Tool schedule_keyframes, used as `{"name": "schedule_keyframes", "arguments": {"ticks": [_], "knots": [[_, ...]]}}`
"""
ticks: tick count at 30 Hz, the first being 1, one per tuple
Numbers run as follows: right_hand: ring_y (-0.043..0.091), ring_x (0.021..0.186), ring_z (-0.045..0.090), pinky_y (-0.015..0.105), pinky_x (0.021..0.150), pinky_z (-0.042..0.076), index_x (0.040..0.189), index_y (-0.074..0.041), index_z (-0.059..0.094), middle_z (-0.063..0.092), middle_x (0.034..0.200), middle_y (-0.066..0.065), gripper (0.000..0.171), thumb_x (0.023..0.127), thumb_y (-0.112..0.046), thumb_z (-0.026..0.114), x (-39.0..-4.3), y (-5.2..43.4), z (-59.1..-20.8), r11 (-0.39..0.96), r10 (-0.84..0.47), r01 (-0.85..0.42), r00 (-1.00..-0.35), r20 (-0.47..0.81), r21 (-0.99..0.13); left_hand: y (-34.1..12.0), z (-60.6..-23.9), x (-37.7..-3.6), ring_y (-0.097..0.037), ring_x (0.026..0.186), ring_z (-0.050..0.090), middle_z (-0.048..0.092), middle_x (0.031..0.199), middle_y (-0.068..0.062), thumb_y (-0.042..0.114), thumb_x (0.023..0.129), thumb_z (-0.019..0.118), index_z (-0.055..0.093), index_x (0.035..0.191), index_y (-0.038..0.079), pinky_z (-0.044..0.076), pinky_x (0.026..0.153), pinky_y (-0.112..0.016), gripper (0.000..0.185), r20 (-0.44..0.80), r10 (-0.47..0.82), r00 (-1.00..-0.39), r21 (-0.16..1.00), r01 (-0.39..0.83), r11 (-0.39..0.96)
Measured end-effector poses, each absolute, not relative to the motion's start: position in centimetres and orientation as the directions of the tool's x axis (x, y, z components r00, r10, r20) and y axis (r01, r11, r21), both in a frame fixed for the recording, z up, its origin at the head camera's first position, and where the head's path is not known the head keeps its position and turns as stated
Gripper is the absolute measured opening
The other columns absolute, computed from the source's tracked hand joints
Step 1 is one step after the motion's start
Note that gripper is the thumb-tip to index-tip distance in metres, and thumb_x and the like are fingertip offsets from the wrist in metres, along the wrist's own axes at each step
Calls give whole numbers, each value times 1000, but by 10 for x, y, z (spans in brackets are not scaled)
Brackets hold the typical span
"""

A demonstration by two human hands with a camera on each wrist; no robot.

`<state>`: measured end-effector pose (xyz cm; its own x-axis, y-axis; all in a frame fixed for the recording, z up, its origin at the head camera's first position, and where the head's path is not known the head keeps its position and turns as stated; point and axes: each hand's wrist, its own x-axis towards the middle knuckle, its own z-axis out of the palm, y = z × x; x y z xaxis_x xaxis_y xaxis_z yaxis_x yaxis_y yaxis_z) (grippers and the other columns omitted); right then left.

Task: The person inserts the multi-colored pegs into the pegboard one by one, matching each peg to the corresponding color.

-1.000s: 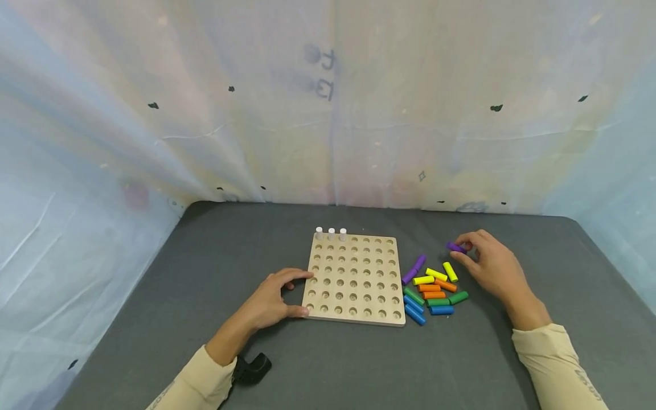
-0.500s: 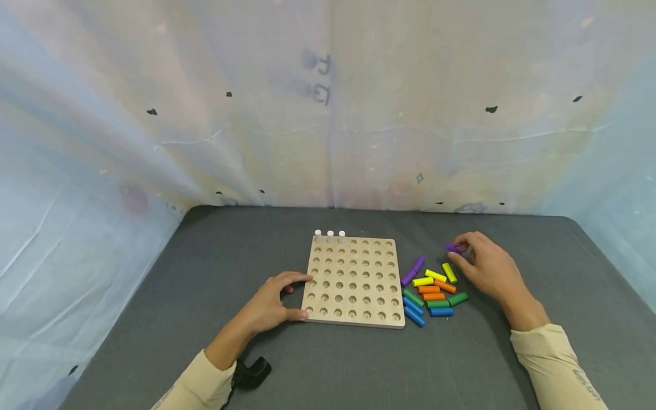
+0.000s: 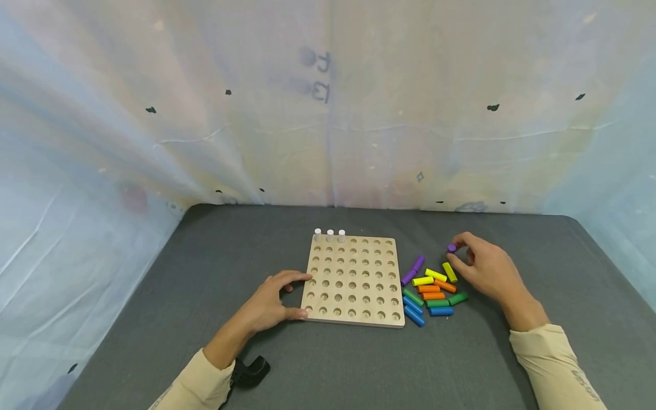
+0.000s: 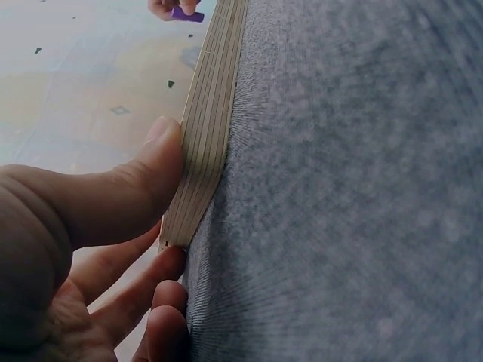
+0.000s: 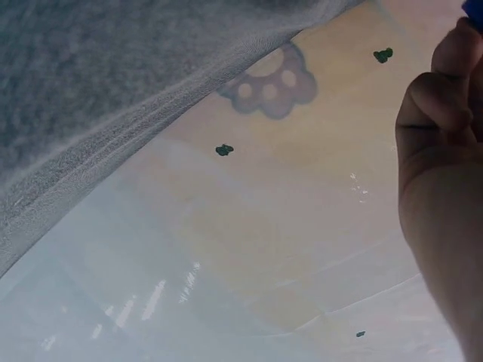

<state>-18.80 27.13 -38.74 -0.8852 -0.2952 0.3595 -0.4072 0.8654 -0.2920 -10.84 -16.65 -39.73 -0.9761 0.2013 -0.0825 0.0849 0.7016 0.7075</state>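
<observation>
Resting against the left edge of a square wooden pegboard [image 3: 353, 278], my left hand [image 3: 269, 302] has thumb and forefinger spread apart along it. In the left wrist view the thumb [image 4: 128, 181] presses the board's side near a corner. Three white pegs [image 3: 330, 235] stand upright in holes at the far left of the top row. Off to the right, my right hand [image 3: 487, 266] pinches a purple peg [image 3: 451, 248] between thumb and fingertips, its end facing the head camera. The right wrist view shows only part of that hand, with a blue-looking bit at the frame corner.
Loose pegs lie right of the board: purple [image 3: 413, 271], yellow [image 3: 435, 275], orange [image 3: 433, 296], green [image 3: 437, 303] and blue [image 3: 441, 311]. A grey cloth-covered table [image 3: 348, 364] spreads beneath. A pale patterned sheet [image 3: 389, 114] hangs behind it.
The purple peg in my right fingers has turned from lying sideways to pointing its end at the head camera. My left hand stays at the board's edge.
</observation>
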Motion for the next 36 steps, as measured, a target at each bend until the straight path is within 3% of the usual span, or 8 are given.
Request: {"name": "schedule_keyframes", "arguments": {"ticks": [9, 17, 22, 29, 36], "knots": [[11, 61, 45, 28, 56, 35, 116, -14, 63, 60, 76, 0, 25, 95, -26, 69, -188, 264, -383, 865, -358, -422, -898, 256, -272, -165, -396, -108, -18, 108, 51, 58, 138, 3, 21, 71, 90, 62, 133, 31, 41, 89, -42, 68, -79, 198, -977, 712, 84, 697], [10, 65, 47, 25, 56, 36, 111, -15, 65, 64, 82, 0, 23, 91, -20, 73, -181, 250, -383, 805, -348, -476, -863, 367, -354, -165, -397, -107, -17, 107, 51, 58, 137, 2, 20, 71, 90, 63, 131, 30, 41, 90, -41, 67, -69, 195, -978, 716, 88, 693], [6, 56, 40, 24, 53, 34, 109, -18, 66, 60, 76, -4, 23, 89, -21, 76, -174, 229, -382, 788, -369, -513, -836, 407, -340, -165, -396, -107, -18, 108, 51, 58, 138, 3, 20, 72, 90, 63, 131, 31, 41, 85, -38, 66, -68, 198, -978, 718, 90, 691], [6, 62, 48, 24, 55, 39, 109, -19, 67, 61, 79, -8, 23, 89, -25, 76, -164, 199, -379, 773, -397, -554, -802, 446, -309, -164, -394, -107, -19, 109, 51, 57, 139, 2, 20, 73, 89, 62, 133, 30, 42, 84, -38, 67, -65, 206, -976, 715, 98, 692], [1, 59, 42, 22, 53, 36, 110, -18, 68, 56, 73, -10, 23, 90, -28, 75, -158, 174, -380, 744, -428, -585, -788, 442, -323, -166, -394, -105, -19, 108, 51, 57, 139, 1, 21, 73, 89, 62, 133, 29, 43, 85, -38, 67, -74, 200, -977, 713, 88, 695]]}}
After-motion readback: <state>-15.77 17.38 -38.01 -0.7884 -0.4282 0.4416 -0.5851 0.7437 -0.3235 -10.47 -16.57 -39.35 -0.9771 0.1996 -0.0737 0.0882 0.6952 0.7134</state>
